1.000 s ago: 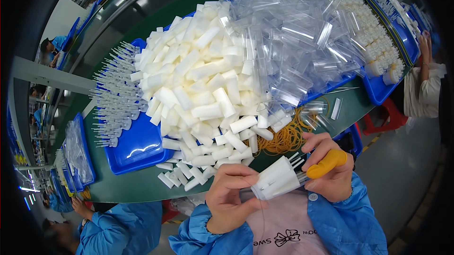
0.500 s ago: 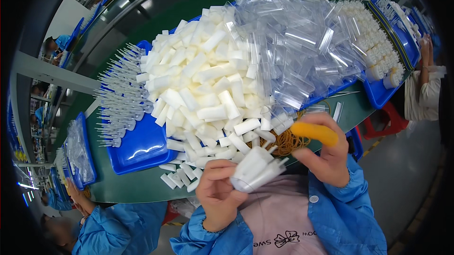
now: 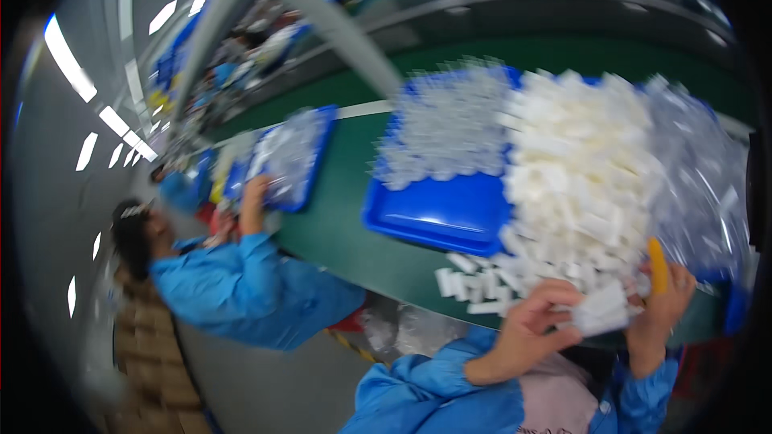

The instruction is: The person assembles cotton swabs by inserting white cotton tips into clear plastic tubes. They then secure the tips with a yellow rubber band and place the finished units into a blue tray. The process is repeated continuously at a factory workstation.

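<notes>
Currently both hands sit at the near desk [image 3: 346,233] edge: left hand [image 3: 535,317] fingers curled around a white bundle [image 3: 599,309], right hand [image 3: 663,305] fingers clenched on a yellow tool [image 3: 658,267]. I'd keep the bundle pinched tight and low so no pieces slip off the edge. White pile [image 3: 579,168] and blue tray [image 3: 438,213] crowd the front; open room is left of the tray, coworker [image 3: 241,289] well apart.

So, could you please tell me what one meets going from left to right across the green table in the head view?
Small blue tray of clear parts → co-worker's hand → large blue tray → heap of white blocks → yellow tool in the right hand.
</notes>
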